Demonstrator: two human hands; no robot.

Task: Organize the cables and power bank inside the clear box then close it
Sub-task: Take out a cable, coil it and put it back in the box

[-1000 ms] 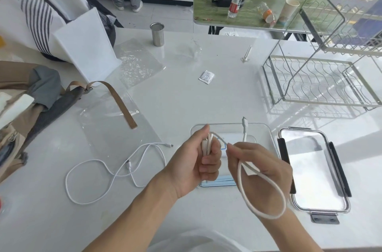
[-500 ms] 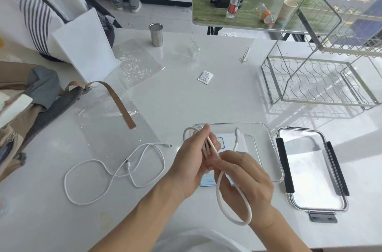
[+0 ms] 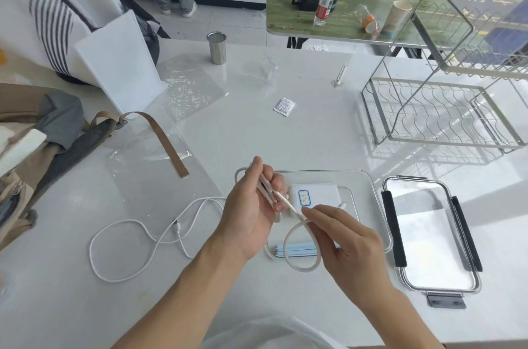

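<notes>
Hands work over the open clear box [image 3: 371, 185] at the near middle of the white table [image 3: 314, 134]. Left hand [image 3: 251, 211] grips several folded strands of a thick off-white cable [image 3: 303, 268], fingers curled round the bundle above the box's left end. Right hand [image 3: 351, 243] pinches the same cable between thumb and forefinger just right of the left hand, a loop hanging below between them over the box's near edge. White power bank [image 3: 320, 195] with a blue-bordered label lies inside the box, partly hidden by the hands; a blue item [image 3: 297, 251] sits at the box's near wall, can't tell what it is. Thin white cable [image 3: 125, 234] lies loose on the table left of the box, touching neither hand. Box lid [image 3: 434, 237] with black clips lies flat just right of the box, off it. Wire rack [image 3: 445, 111] behind on the right, metal cup [image 3: 217, 47] far back, small white packet [image 3: 284, 107] mid-table, bag with a brown strap [image 3: 163, 142] on the left.
</notes>
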